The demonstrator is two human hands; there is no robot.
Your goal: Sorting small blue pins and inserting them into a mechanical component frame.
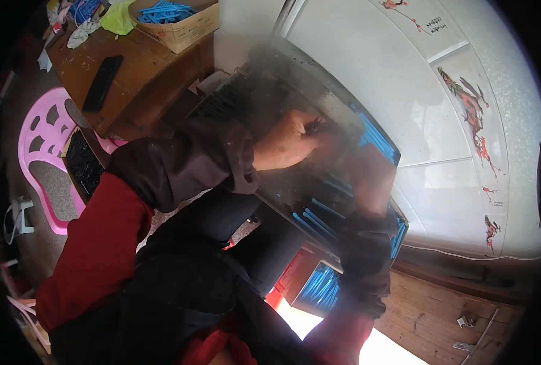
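My left hand [287,141] is over the middle of a dark, worn work table [282,182]. Its fingers are curled together around something small and dark that I cannot make out. To the right, my right hand [372,180] is smeared by motion, so its fingers cannot be read. Just beyond it, a bundle of slim blue sticks [374,135] lies along the table's far right edge. More blue sticks [315,222] with rounded ends rest on the near side of the table. Black thin pieces [222,100] lie at its left end, partly in shadow.
An open box of blue sticks [321,286] stands below the near edge. A cardboard box [182,27] with more sits on the brown cabinet [143,67], near a black flat object [103,83]. A pink chair [45,131] and a box of black pieces [83,161] are at left. A white wall [422,134] borders the right.
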